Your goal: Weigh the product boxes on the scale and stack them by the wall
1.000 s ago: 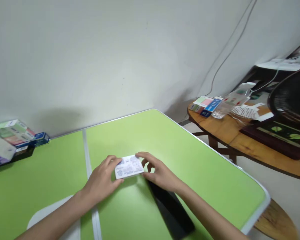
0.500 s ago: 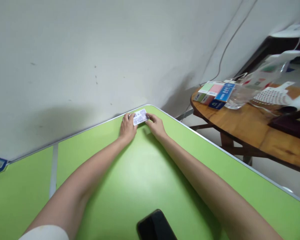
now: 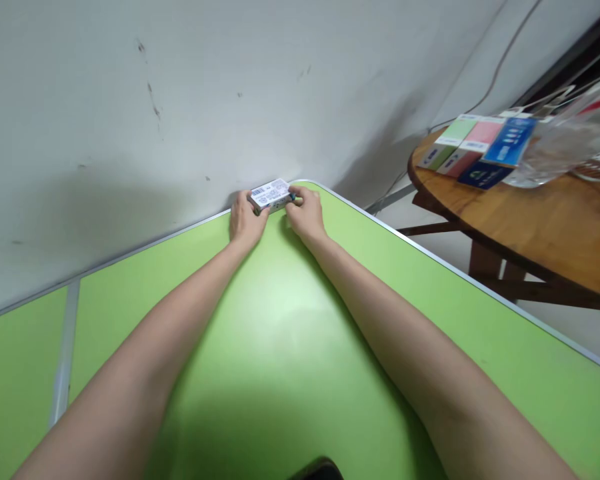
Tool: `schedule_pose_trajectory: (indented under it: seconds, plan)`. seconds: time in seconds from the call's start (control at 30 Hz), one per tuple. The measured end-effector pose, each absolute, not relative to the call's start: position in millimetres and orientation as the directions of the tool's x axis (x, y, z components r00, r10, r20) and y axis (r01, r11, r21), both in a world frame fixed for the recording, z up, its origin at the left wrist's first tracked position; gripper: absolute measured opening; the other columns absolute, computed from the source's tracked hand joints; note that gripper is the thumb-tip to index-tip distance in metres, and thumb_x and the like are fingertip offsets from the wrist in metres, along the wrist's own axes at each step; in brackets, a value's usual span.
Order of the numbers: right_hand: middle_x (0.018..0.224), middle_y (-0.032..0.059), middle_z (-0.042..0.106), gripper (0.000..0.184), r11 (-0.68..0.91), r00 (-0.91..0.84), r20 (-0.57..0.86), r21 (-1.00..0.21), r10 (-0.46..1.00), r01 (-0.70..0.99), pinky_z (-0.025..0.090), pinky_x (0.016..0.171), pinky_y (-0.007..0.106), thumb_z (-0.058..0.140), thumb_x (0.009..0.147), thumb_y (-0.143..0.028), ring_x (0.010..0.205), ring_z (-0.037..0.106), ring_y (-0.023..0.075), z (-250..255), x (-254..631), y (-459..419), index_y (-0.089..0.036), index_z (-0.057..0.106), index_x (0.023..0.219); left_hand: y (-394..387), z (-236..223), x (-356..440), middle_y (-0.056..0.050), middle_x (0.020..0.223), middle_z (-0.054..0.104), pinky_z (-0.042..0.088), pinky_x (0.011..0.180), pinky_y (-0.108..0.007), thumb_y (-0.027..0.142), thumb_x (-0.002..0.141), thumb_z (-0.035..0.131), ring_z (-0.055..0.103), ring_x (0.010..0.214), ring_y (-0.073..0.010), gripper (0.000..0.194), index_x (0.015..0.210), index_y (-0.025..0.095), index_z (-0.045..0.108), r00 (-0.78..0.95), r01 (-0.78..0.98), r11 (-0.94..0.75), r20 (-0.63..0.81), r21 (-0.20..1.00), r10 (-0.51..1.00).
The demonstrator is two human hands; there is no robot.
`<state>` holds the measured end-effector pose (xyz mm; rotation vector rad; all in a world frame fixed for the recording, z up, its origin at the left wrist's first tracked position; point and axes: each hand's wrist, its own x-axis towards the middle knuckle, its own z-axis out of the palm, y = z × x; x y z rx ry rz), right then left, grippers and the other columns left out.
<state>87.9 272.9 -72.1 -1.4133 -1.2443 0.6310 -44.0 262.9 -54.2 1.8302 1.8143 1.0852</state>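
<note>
A small box (image 3: 271, 194), white on top with printed text and a barcode, is held at the far corner of the green table (image 3: 275, 340), close to the wall. My left hand (image 3: 247, 219) grips its left end, fingers bent around the side. At its right end, my right hand (image 3: 305, 210) pinches it between thumb and fingers. Whether the box rests on the table or is slightly raised, I cannot tell. Nearest to me, the top of a black phone (image 3: 321, 469) shows at the bottom edge of the view.
The white wall (image 3: 190, 100) runs along the table's far left edge. Beyond the right edge stands a wooden table (image 3: 545, 220) bearing a green box (image 3: 457, 130), a pink box (image 3: 481, 137), a blue box (image 3: 510, 141) and a clear plastic bag (image 3: 550, 150).
The view has tilted and shifted, so the phone has mostly slipped out of frame. Both hands stay on the box, which now shows its front side as well as its top.
</note>
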Motion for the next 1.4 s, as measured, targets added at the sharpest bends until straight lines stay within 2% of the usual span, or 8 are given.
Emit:
schedule_pose_trajectory:
  seconds: [0.1,0.27,0.5,0.83,1.0,1.1,1.23,1.4]
  plan:
    - [0.124,0.0149,0.049,0.052,0.143,0.299,0.246,-0.934,0.922,0.327,0.049,0.095,0.040,0.049,0.067,-0.009,0.091,0.062,0.0214,-72,88,274,-0.011,0.061,0.117,265,-54,-43,-0.013,0.107,0.064,0.043,0.096,-0.038,0.026,0.077,0.069,0.056,0.114,-0.0277,0.060,0.127,0.013,0.039,-0.120,0.709,-0.101,0.260,0.698,0.958]
    - [0.122,0.0143,0.051,0.048,0.119,0.333,0.211,-0.954,0.919,0.276,0.051,0.091,0.040,0.048,0.069,-0.011,0.088,0.063,0.0204,-70,87,274,-0.011,0.062,0.114,266,-55,-44,-0.009,0.101,0.066,0.047,0.090,-0.036,0.021,0.072,0.072,0.060,0.106,-0.0263,0.056,0.121,0.017,0.045,-0.075,0.704,-0.131,0.257,0.698,0.964]
    - [0.122,0.0131,0.054,0.046,0.232,0.228,0.292,-0.939,0.929,0.255,0.047,0.100,0.037,0.049,0.066,-0.009,0.105,0.063,0.0233,-70,87,276,-0.011,0.066,0.109,269,-55,-42,-0.016,0.125,0.058,0.039,0.105,-0.040,0.015,0.077,0.067,0.050,0.125,-0.0282,0.065,0.133,0.013,0.035,-0.167,0.661,-0.070,0.237,0.747,0.957]
    - [0.122,0.0117,0.054,0.041,0.226,0.215,0.258,-0.961,0.942,0.159,0.049,0.098,0.033,0.051,0.064,-0.007,0.096,0.067,0.0195,-70,90,276,-0.011,0.069,0.101,268,-52,-40,-0.017,0.120,0.061,0.042,0.102,-0.041,0.012,0.082,0.062,0.054,0.120,-0.0288,0.051,0.127,0.011,0.039,-0.229,0.661,-0.022,0.230,0.750,0.946]
    - [0.115,0.0054,0.061,0.039,0.103,0.297,0.120,-0.992,0.947,0.074,0.051,0.088,0.028,0.053,0.062,-0.007,0.092,0.065,0.0155,-64,91,272,-0.016,0.066,0.097,265,-54,-43,-0.014,0.119,0.061,0.041,0.103,-0.036,0.008,0.080,0.062,0.055,0.119,-0.0247,0.063,0.136,0.012,0.033,-0.241,0.545,-0.014,0.173,0.838,0.955]
    - [0.101,0.0039,0.064,0.035,0.026,0.363,0.045,-0.998,0.931,0.055,0.053,0.075,0.030,0.053,0.063,-0.013,0.078,0.063,0.0152,-54,89,261,-0.017,0.059,0.098,249,-49,-51,-0.014,0.119,0.061,0.043,0.102,-0.033,0.003,0.083,0.052,0.058,0.115,-0.0198,0.062,0.140,0.012,0.030,-0.245,0.448,0.025,0.096,0.894,0.965]
    - [0.070,0.0000,0.059,0.020,-0.058,0.325,-0.044,-0.998,0.945,0.033,0.047,0.056,0.027,0.052,0.062,-0.018,0.061,0.056,0.0144,-34,75,227,-0.018,0.054,0.082,197,-28,-81,-0.017,0.104,0.068,0.050,0.091,-0.036,0.003,0.083,0.047,0.066,0.097,-0.0203,0.034,0.116,0.006,0.057,-0.165,0.405,0.039,0.031,0.913,0.986]
    - [0.057,-0.0012,0.057,0.015,-0.149,-0.060,-0.152,-0.987,0.986,0.057,0.039,0.048,0.025,0.059,0.061,-0.021,0.051,0.052,0.0128,-8,38,136,-0.017,0.059,0.076,77,-3,-150,-0.005,0.074,0.070,0.055,0.076,-0.035,0.009,0.080,0.050,0.066,0.073,-0.0179,0.020,0.076,0.014,0.068,0.084,0.417,-0.058,0.026,0.907,0.996]
